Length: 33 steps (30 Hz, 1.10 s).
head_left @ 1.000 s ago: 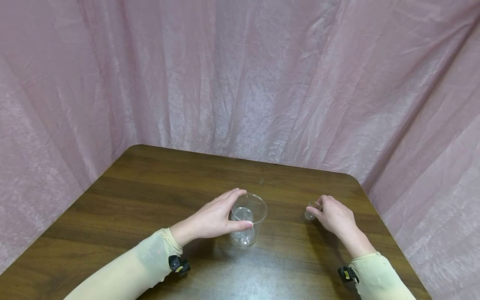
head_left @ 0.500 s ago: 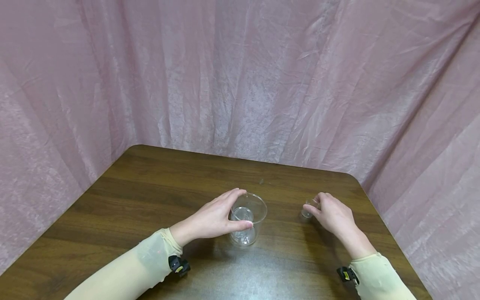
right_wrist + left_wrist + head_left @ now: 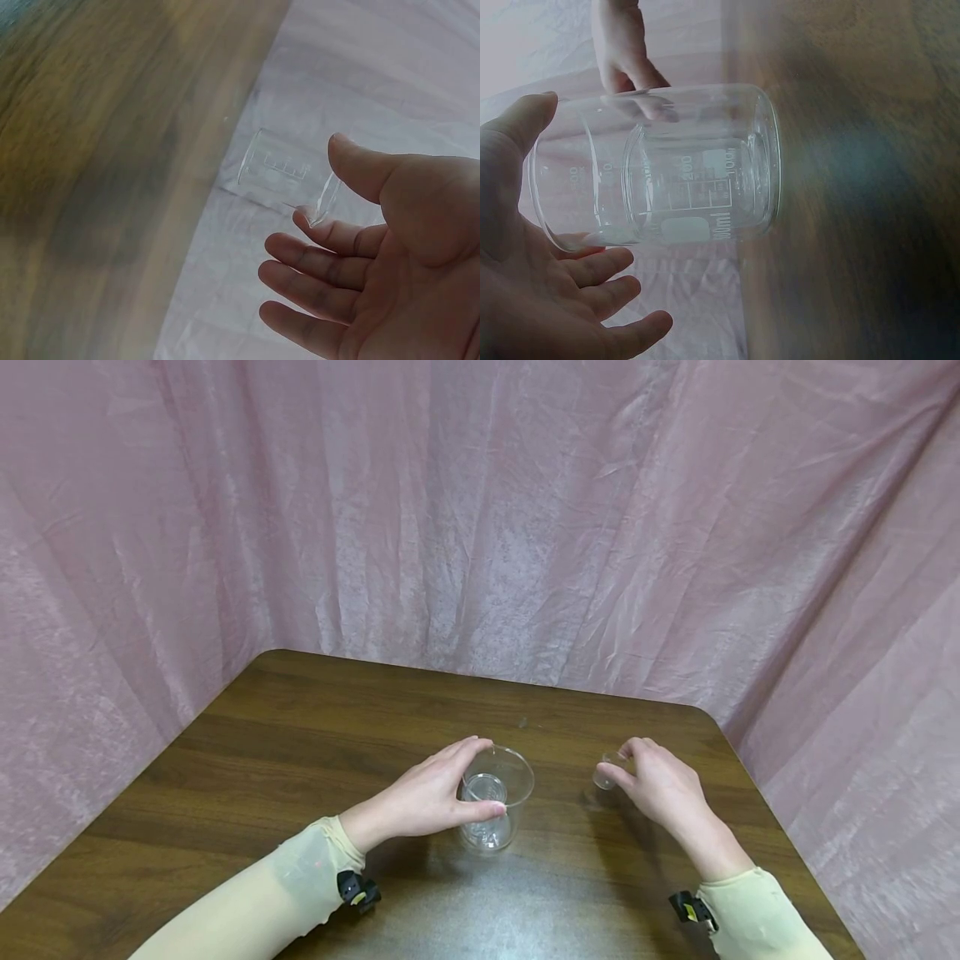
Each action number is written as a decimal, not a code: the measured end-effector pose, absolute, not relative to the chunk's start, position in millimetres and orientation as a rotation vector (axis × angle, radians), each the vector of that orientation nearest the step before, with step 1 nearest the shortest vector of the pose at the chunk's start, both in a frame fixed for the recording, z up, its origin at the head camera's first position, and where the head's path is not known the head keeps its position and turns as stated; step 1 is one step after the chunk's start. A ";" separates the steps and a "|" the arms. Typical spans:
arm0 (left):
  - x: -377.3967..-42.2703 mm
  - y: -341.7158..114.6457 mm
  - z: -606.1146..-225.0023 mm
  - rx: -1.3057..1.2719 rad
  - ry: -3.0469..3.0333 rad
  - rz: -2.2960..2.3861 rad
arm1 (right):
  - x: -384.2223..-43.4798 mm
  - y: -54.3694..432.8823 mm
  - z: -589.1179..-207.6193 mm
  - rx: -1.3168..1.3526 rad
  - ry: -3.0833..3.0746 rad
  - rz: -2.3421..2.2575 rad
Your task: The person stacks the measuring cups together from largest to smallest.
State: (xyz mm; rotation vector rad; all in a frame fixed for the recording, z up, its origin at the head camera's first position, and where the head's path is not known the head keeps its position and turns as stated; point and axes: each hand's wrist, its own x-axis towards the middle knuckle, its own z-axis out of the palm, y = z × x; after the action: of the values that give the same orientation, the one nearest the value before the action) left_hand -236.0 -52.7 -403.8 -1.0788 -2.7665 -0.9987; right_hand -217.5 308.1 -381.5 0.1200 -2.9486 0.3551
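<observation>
A large clear glass beaker (image 3: 517, 806) with white volume markings stands upright on the table. At least one smaller glass beaker (image 3: 636, 187) sits nested inside it, its rim well below the outer rim. My left hand (image 3: 427, 797) holds the large beaker at its rim, thumb on the near side and index finger on the far side; the other fingers extend beside it in the left wrist view. To the right, my right hand (image 3: 663, 785) pinches a tiny glass beaker (image 3: 281, 165) by the rim between thumb and index finger. That beaker hangs bottom down, close over the tabletop.
The brown wooden table (image 3: 337, 718) has rounded far corners. Pink curtains (image 3: 480, 527) hang behind it and along both sides. A small pale mark (image 3: 522, 723) shows on the wood behind the large beaker.
My right hand has moved left and slightly away from me with the tiny beaker, bringing it closer to the large one. My left hand and the large beaker have stayed put.
</observation>
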 end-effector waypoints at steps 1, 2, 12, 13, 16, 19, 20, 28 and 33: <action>-236.0 -52.7 -404.0 -1.078 -2.766 -1.000 | -216.6 306.6 -380.0 0.128 -2.944 0.357; -236.0 -52.7 -404.1 -1.078 -2.766 -1.001 | -215.9 305.2 -378.4 0.134 -2.942 0.360; -236.2 -52.2 -403.3 -1.083 -2.764 -0.996 | -207.5 289.5 -364.5 0.199 -2.881 0.376; -236.5 -52.2 -403.6 -1.083 -2.764 -0.995 | -206.9 288.0 -362.9 0.207 -2.875 0.376; -236.6 -52.3 -402.8 -1.080 -2.770 -0.988 | -205.1 283.6 -358.3 0.228 -2.859 0.377; -236.8 -52.5 -403.1 -1.084 -2.764 -0.986 | -203.5 279.7 -354.4 0.247 -2.840 0.380; -236.8 -52.5 -402.9 -1.084 -2.764 -0.984 | -202.9 278.4 -353.0 0.253 -2.835 0.381; -237.1 -52.3 -403.5 -1.081 -2.755 -0.992 | -197.2 267.3 -343.0 0.300 -2.798 0.398; -236.1 -52.4 -402.7 -1.078 -2.763 -1.001 | -193.9 260.7 -337.2 0.326 -2.784 0.402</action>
State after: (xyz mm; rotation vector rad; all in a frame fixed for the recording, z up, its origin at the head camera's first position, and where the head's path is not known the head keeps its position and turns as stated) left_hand -236.1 -52.4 -402.7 -1.0779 -2.7627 -1.0010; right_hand -193.9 260.7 -337.2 0.3256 -2.7837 0.4019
